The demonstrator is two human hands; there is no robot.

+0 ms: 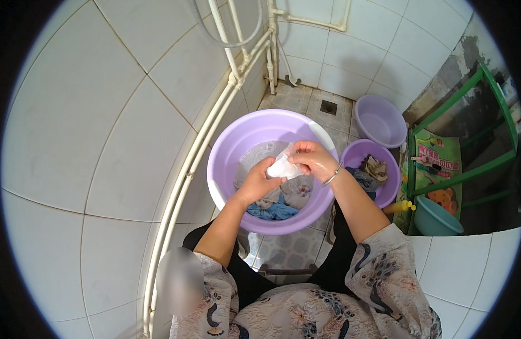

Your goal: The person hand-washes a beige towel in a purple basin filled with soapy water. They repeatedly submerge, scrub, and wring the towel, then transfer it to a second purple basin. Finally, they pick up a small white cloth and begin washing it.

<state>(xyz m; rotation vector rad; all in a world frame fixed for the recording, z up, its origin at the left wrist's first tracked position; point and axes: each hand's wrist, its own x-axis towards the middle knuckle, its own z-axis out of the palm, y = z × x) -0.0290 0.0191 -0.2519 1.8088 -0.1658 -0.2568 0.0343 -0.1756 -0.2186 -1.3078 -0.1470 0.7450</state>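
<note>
A small translucent plastic bag (pixel 284 167) with something white in it is held over the large purple basin (pixel 226 138). My left hand (pixel 259 183) grips its lower left side between thumb and fingers. Pinched at the bag's upper right edge are the fingers of my right hand (pixel 313 159), with a silver bangle on that wrist. Whether the white content is powder or solid, I cannot tell. Below both hands, sudsy water (pixel 266 151) fills part of the basin. Grey cloth (pixel 297 195) and blue cloth (pixel 274 210) lie in it.
To the right stand a smaller purple basin (pixel 394 183) with dark and tan clothes, a pale purple basin (pixel 379 121) and a teal basin (pixel 435 220). Beyond is a green metal frame (pixel 467 101). White pipes (pixel 187 169) run along the left wall. A floor drain (pixel 328 107) lies farther back.
</note>
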